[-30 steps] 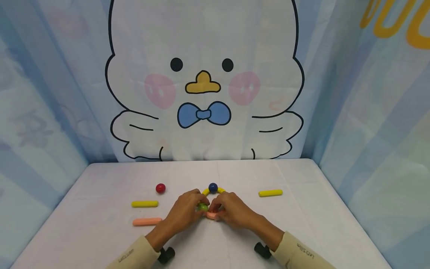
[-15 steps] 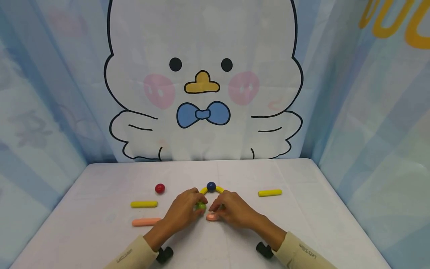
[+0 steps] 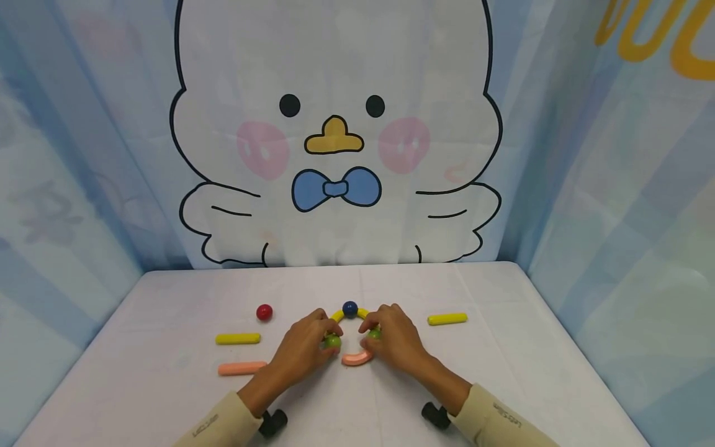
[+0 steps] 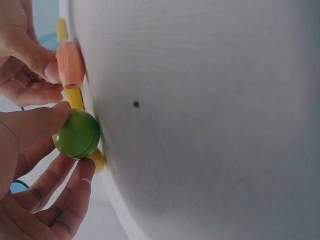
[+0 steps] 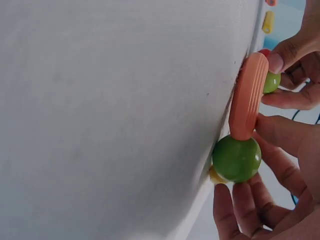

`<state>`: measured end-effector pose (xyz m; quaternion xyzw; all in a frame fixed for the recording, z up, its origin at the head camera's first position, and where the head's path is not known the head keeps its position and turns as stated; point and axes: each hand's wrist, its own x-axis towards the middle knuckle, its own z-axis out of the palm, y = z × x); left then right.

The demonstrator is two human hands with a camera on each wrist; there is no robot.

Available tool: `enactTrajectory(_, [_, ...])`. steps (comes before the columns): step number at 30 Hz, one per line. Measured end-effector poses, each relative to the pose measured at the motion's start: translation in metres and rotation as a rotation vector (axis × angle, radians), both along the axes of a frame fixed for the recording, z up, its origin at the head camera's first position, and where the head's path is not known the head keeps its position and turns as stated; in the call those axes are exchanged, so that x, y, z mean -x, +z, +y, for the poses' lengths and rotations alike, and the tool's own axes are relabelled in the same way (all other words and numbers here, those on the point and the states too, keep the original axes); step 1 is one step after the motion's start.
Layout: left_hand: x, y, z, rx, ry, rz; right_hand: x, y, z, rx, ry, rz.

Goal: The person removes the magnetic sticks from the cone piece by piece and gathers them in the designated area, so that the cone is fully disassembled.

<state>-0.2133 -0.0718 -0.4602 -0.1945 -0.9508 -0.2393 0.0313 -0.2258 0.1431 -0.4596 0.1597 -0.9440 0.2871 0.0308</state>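
My left hand pinches a green ball between thumb and fingertips, low over the white table. With my right hand I hold a second green ball, thumb on one side and fingertips on the other. A short curved orange rod meets this ball at one end; its other end stands apart from the left ball in the head view. Beyond the hands, a blue ball sits between two curved yellow rods, which run toward the green balls and are partly hidden by my fingers.
On the left of the white table lie a red ball, a straight yellow rod and a straight orange rod beside my left wrist. Another yellow rod lies to the right. A printed curtain stands behind.
My right hand has shifted from the curved orange rod up and right onto the right green ball. More of the rod shows. The left hand stays at its ball.
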Motion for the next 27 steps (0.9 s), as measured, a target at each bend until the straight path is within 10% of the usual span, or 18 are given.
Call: enactTrajectory(27, [0.004,0.006,-0.023,0.028,0.063,0.031,-0.003,0.004,0.002,-0.067,-0.029,0.006])
